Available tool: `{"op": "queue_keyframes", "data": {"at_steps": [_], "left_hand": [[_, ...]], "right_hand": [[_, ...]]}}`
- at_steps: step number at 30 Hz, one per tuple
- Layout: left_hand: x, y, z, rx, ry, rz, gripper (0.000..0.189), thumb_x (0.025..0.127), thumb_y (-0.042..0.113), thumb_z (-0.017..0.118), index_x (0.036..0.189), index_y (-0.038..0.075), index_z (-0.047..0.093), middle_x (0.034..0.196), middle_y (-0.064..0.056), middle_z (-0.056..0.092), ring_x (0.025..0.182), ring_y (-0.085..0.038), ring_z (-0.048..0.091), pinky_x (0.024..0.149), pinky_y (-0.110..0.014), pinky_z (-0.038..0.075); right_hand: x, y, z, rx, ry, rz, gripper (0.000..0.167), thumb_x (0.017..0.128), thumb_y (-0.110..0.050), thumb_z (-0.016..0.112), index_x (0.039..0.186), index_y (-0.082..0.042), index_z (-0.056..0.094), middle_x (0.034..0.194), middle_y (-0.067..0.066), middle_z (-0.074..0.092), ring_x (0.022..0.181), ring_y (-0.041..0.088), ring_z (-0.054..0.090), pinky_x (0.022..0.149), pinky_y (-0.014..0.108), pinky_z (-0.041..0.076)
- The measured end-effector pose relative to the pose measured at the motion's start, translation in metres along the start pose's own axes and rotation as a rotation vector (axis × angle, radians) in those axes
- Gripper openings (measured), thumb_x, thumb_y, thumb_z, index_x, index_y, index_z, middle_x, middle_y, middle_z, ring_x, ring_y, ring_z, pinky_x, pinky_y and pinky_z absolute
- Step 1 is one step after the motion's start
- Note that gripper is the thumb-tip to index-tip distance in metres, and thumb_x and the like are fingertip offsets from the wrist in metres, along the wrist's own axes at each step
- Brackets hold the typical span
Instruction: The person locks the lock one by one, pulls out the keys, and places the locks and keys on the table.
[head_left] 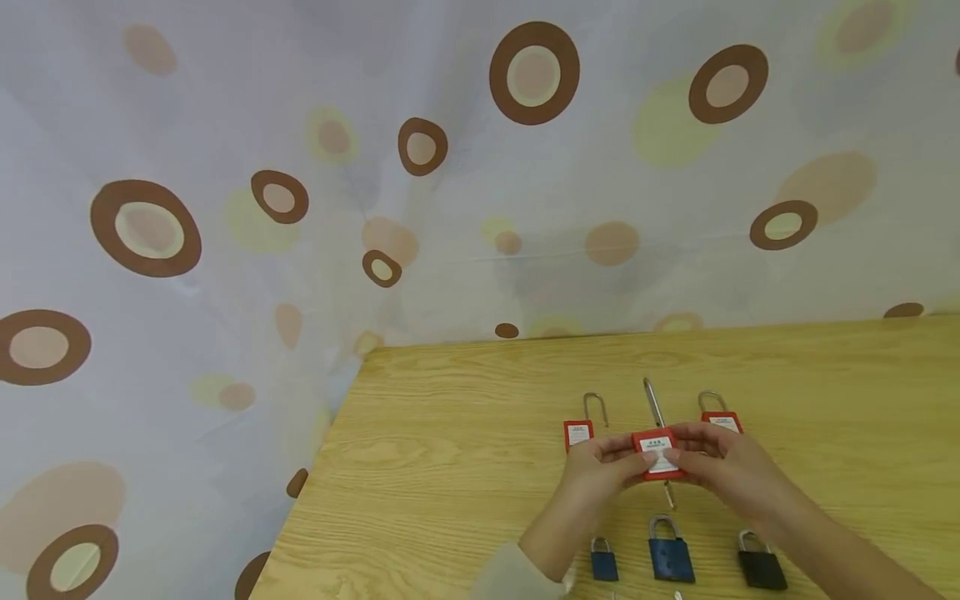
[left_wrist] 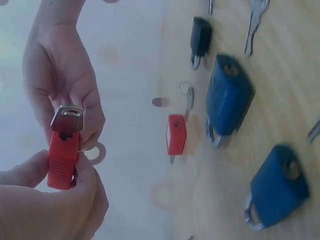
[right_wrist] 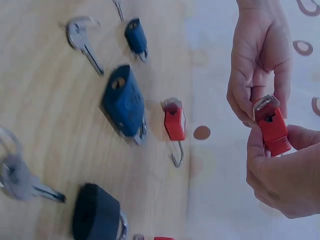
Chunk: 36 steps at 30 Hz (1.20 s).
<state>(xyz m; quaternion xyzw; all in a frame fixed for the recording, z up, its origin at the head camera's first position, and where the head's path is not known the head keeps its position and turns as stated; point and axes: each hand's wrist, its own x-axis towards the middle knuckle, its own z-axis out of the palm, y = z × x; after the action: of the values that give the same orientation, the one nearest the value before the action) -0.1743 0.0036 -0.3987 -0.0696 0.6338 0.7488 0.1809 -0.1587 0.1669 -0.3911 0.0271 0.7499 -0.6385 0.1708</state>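
Observation:
Both hands hold one red padlock (head_left: 658,467) with a white label, raised above the wooden table. The left hand (head_left: 592,475) grips its left side and the right hand (head_left: 723,462) its right side, with both thumbs on the label. A tall metal shackle (head_left: 652,402) rises from its top. From the keyhole end sticks a key (left_wrist: 68,120), seen also in the right wrist view as a flat metal key (right_wrist: 265,105). Behind the hands lie a red padlock (head_left: 578,433) with its shackle swung open, and another red padlock (head_left: 722,421), partly covered by the right hand.
Nearer the front edge lie a small blue padlock (head_left: 604,567), a larger blue padlock (head_left: 672,558) and a black padlock (head_left: 763,570). Loose keys (right_wrist: 82,42) lie near them on the table (head_left: 420,467). A patterned cloth (head_left: 450,208) hangs behind the table and at its left.

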Motion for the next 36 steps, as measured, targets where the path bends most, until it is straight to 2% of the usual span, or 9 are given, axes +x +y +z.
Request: {"op": "queue_keyframes", "data": {"at_steps": [4, 9, 12, 22, 26, 28, 30, 33, 36], "left_hand": [[-0.015, -0.007, -0.004, 0.015, -0.045, -0.036, 0.023, 0.081, 0.001, 0.068, 0.104, -0.003, 0.065, 0.095, -0.009, 0.069, 0.083, -0.014, 0.065, 0.079, -0.029, 0.055], [-0.034, -0.02, -0.008, 0.007, -0.076, -0.07, 0.02, 0.082, 0.002, 0.067, 0.101, -0.003, 0.066, 0.093, -0.007, 0.07, 0.081, -0.011, 0.064, 0.078, -0.027, 0.055], [-0.044, -0.027, -0.011, -0.006, -0.088, -0.072, 0.02, 0.082, 0.001, 0.067, 0.101, -0.005, 0.066, 0.092, -0.007, 0.07, 0.08, -0.009, 0.062, 0.077, -0.024, 0.054], [-0.059, -0.032, -0.016, 0.116, -0.042, -0.05, 0.019, 0.078, 0.008, 0.073, 0.095, 0.001, 0.07, 0.085, -0.004, 0.071, 0.073, -0.007, 0.06, 0.067, -0.017, 0.049], [-0.062, -0.033, -0.014, 0.123, -0.022, -0.054, 0.017, 0.077, 0.006, 0.072, 0.093, 0.0, 0.07, 0.084, -0.005, 0.071, 0.073, -0.009, 0.062, 0.069, -0.02, 0.052], [-0.065, -0.034, -0.013, 0.112, -0.027, -0.064, 0.016, 0.077, 0.005, 0.072, 0.092, 0.001, 0.071, 0.083, -0.005, 0.07, 0.073, -0.01, 0.062, 0.069, -0.021, 0.053], [-0.066, -0.034, -0.012, 0.095, -0.038, -0.063, 0.015, 0.076, 0.004, 0.073, 0.091, 0.001, 0.071, 0.083, -0.005, 0.07, 0.073, -0.01, 0.062, 0.068, -0.022, 0.053], [-0.068, -0.036, -0.011, 0.095, -0.064, -0.047, 0.014, 0.076, 0.005, 0.073, 0.09, 0.002, 0.071, 0.082, -0.005, 0.07, 0.072, -0.011, 0.062, 0.067, -0.021, 0.052], [-0.069, -0.037, -0.01, 0.099, -0.076, -0.054, 0.014, 0.077, 0.005, 0.072, 0.09, 0.002, 0.071, 0.082, -0.006, 0.07, 0.073, -0.011, 0.062, 0.067, -0.021, 0.052]], "right_hand": [[-0.015, 0.008, 0.006, -0.002, -0.009, 0.039, 0.06, 0.095, -0.021, 0.052, 0.136, 0.013, 0.025, 0.114, 0.008, 0.051, 0.091, 0.005, 0.052, 0.079, 0.02, 0.051], [-0.031, 0.022, 0.015, -0.082, -0.011, 0.059, 0.057, 0.094, -0.022, 0.054, 0.133, 0.013, 0.032, 0.11, 0.006, 0.053, 0.088, 0.006, 0.052, 0.075, 0.021, 0.05], [-0.036, 0.03, 0.015, -0.118, -0.051, 0.038, 0.054, 0.094, -0.021, 0.053, 0.13, 0.016, 0.035, 0.107, 0.006, 0.055, 0.086, 0.005, 0.051, 0.074, 0.022, 0.05], [-0.04, 0.037, 0.009, -0.1, -0.188, -0.031, 0.046, 0.096, -0.022, 0.05, 0.124, 0.013, 0.041, 0.102, 0.002, 0.058, 0.084, 0.002, 0.054, 0.071, 0.024, 0.052], [-0.037, 0.021, 0.012, -0.28, -0.025, -0.083, 0.038, 0.097, -0.028, 0.048, 0.113, 0.006, 0.052, 0.087, 0.002, 0.059, 0.07, 0.005, 0.054, 0.059, 0.025, 0.05], [-0.034, 0.012, 0.015, -0.396, 0.097, -0.101, 0.036, 0.096, -0.033, 0.049, 0.104, 0.001, 0.057, 0.078, 0.001, 0.057, 0.062, 0.006, 0.05, 0.052, 0.024, 0.045], [-0.032, 0.005, 0.018, -0.468, 0.166, -0.108, 0.032, 0.095, -0.035, 0.051, 0.095, -0.004, 0.059, 0.07, -0.001, 0.052, 0.056, 0.006, 0.044, 0.048, 0.022, 0.038], [-0.027, 0.001, 0.021, -0.504, 0.184, -0.164, 0.028, 0.094, -0.033, 0.054, 0.087, -0.006, 0.059, 0.063, -0.003, 0.046, 0.052, 0.005, 0.038, 0.046, 0.022, 0.033], [-0.024, 0.001, 0.023, -0.458, 0.172, -0.229, 0.022, 0.094, -0.026, 0.055, 0.086, -0.005, 0.059, 0.062, -0.004, 0.045, 0.052, 0.004, 0.037, 0.045, 0.021, 0.033]]}}
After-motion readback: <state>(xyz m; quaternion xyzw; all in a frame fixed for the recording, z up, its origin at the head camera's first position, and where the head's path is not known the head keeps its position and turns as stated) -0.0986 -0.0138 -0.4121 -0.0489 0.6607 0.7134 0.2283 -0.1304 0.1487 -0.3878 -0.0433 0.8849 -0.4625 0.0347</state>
